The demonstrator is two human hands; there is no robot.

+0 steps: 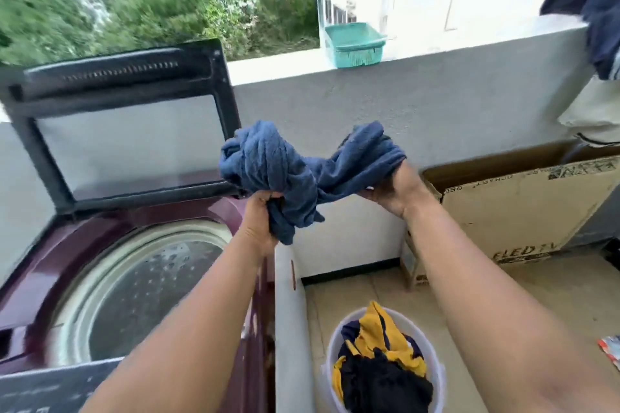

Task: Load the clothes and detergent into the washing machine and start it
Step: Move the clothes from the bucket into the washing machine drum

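Note:
A maroon top-loading washing machine (67,245) stands at the left with its dark lid (124,124) raised. Its steel drum (141,295) shows no clothes inside. Both my hands hold a crumpled blue cloth (288,171) in the air, just right of the machine's opening. My left hand (258,225) grips the cloth's lower bunch. My right hand (392,191) grips its right end. On the floor below, a white bucket (330,345) holds yellow and dark navy clothes (379,362). No detergent is in view.
A grey parapet wall (436,94) runs behind, with a teal plastic tray (355,43) on its ledge. Dark and white garments (597,10) hang over it at the right. A flat cardboard TV box (523,204) leans against the wall. The floor is tiled.

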